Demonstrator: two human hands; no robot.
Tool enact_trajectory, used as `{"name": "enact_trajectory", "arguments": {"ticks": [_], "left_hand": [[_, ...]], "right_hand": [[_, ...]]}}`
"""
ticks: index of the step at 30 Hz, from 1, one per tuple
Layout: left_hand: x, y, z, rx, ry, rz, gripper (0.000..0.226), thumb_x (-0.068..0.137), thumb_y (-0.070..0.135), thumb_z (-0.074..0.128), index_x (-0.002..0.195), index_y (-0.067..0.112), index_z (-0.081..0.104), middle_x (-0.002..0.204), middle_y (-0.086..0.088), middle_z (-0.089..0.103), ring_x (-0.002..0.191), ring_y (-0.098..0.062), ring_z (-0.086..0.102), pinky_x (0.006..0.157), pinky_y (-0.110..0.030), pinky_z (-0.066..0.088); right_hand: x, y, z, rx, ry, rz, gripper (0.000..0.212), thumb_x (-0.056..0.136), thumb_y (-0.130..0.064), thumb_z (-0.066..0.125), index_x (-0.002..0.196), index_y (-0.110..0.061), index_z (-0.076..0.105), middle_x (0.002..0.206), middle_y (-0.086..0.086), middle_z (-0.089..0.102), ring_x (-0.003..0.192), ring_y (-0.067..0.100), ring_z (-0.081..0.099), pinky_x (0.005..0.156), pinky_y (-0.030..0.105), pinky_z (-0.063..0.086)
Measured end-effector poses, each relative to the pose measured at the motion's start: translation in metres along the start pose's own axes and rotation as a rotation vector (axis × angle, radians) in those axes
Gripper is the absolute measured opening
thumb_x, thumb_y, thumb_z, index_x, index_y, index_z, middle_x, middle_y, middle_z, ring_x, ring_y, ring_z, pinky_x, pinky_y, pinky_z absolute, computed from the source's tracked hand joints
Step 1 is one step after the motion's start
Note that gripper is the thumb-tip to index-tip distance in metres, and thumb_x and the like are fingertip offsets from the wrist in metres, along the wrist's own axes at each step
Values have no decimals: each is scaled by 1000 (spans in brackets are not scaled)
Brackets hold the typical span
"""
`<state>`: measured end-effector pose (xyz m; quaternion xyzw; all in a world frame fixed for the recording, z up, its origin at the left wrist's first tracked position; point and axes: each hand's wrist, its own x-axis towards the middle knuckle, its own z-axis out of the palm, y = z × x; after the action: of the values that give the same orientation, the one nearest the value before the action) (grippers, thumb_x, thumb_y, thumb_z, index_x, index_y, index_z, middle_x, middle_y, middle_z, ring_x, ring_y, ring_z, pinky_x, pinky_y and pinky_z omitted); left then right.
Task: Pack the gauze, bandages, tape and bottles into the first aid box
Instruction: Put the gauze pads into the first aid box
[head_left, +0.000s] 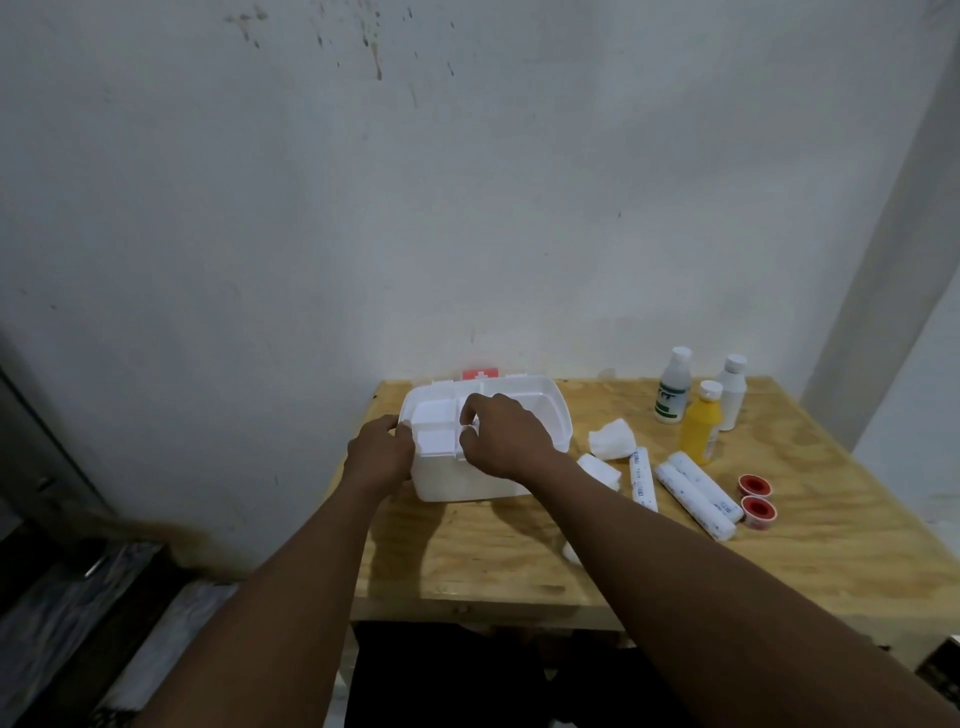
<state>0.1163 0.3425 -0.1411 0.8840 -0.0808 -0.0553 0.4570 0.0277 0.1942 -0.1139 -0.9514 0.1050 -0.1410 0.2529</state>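
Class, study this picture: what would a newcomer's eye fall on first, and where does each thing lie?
Both hands meet at the open white first aid box on the left of the wooden table: the left hand holds its left end, the right hand curls over its inner tray. To the right, colour stands out: a yellow bottle towards the back, and two red tape rolls nearer the front.

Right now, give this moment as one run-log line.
box: open | left hand: holds box end | right hand: pinches inner tray | bottles, bandage rolls, tape, gauze: on table
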Motion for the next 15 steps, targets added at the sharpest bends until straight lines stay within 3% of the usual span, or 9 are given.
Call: {"name": "enact_trajectory", "arguments": {"ticks": [8, 12, 15], "left_hand": [[-3, 2, -2, -2, -3, 3, 42, 103, 31, 42, 140, 15, 54, 134, -16, 61, 104, -38, 66, 80, -49, 62], [-3, 3, -3, -9, -7, -12, 43, 104, 31, 42, 141, 15, 53, 135, -16, 60, 107, -39, 65, 79, -48, 62], [-2, 2, -2, -4, -5, -8, 42, 104, 31, 42, 141, 15, 54, 134, -16, 61, 105, -38, 66, 72, -42, 62]], "right_hand": [[3, 6, -4, 34, -57, -60, 26, 85, -24, 59, 110, -18, 58, 101, 5, 60, 84, 19, 53, 66, 28, 38], [4, 6, -3, 37, -64, -88, 11, 85, -20, 56, 96, -24, 57, 94, 2, 59, 80, 20, 55, 56, 25, 32], [5, 6, -5, 73, -88, -97, 11, 85, -17, 54, 88, -22, 63, 99, 5, 68, 86, 23, 61, 65, 30, 46]]}}
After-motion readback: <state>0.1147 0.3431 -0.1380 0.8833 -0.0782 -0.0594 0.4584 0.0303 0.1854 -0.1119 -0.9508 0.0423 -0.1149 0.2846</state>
